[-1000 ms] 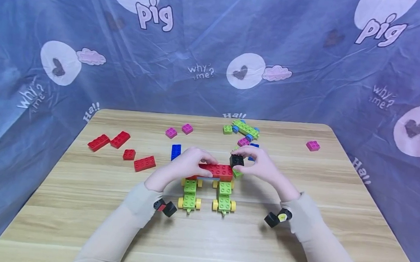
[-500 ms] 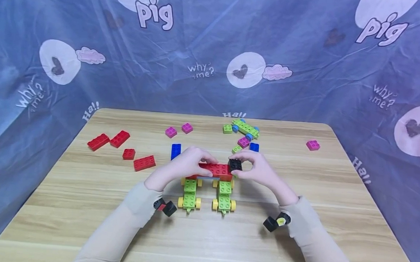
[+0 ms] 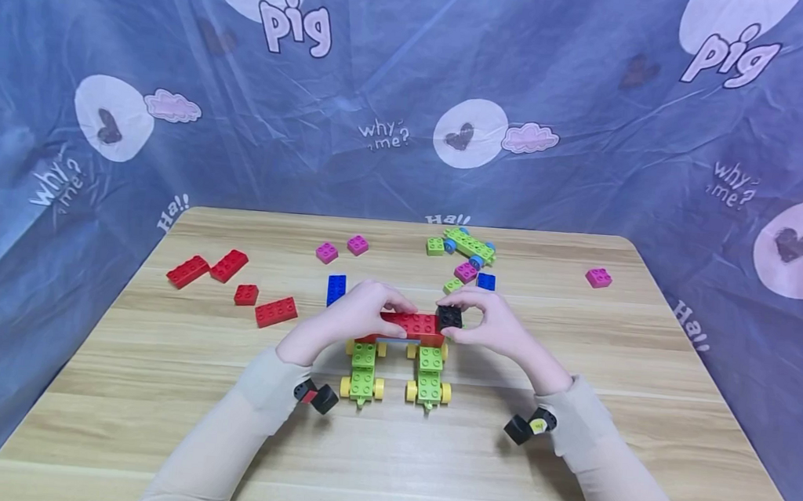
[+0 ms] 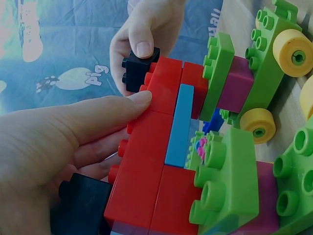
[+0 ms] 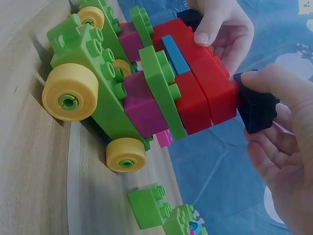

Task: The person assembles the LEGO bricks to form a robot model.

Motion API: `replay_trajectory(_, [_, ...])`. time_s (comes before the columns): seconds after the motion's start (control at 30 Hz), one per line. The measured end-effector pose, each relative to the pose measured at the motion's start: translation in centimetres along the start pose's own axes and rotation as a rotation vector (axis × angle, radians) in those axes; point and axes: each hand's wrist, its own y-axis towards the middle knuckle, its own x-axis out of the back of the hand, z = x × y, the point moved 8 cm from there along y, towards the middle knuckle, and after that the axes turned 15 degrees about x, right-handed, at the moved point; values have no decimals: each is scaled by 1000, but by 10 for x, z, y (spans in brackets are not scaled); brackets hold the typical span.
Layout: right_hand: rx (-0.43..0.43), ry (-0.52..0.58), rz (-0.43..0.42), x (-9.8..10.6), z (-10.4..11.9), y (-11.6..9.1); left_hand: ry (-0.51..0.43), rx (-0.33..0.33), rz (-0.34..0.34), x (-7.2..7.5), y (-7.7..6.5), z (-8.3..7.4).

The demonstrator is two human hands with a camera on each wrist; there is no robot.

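Note:
My left hand [image 3: 354, 311] grips the row of red bricks [image 3: 425, 326], thumb on the near side and fingers behind. This row bridges two green wheeled bases [image 3: 362, 385] with yellow wheels [image 5: 71, 93]. Purple bricks [image 5: 144, 105] and green studded pieces sit between bases and red bricks, and a light blue strip [image 4: 180, 126] shows under the row. At its right end, my right hand [image 3: 498, 319] pinches a black brick [image 3: 449, 316] between thumb and fingers, right against the red studs. A second black brick [image 4: 80, 204] sits at the left end, partly behind my left hand.
Red bricks [image 3: 276, 312] lie to the left, a blue brick [image 3: 336, 289] just behind my left hand. Toward the back are pink bricks [image 3: 357, 245], a green car base with blue wheels [image 3: 469, 246] and small green bricks [image 3: 435, 246]. One pink brick [image 3: 598, 278] lies far right.
My right hand has brought the black brick slightly left and down, up to the right end of the red row. My left hand has stayed in place on the red bricks.

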Motion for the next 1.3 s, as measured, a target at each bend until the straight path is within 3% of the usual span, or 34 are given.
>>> replay_trajectory(0.43, [-6,-27,37,-2,1,2,-10,9,8,1,0,0])
replay_trajectory(1.3, [-93,28,90,-4,-1,4,-16,18,18,1,0,-1])
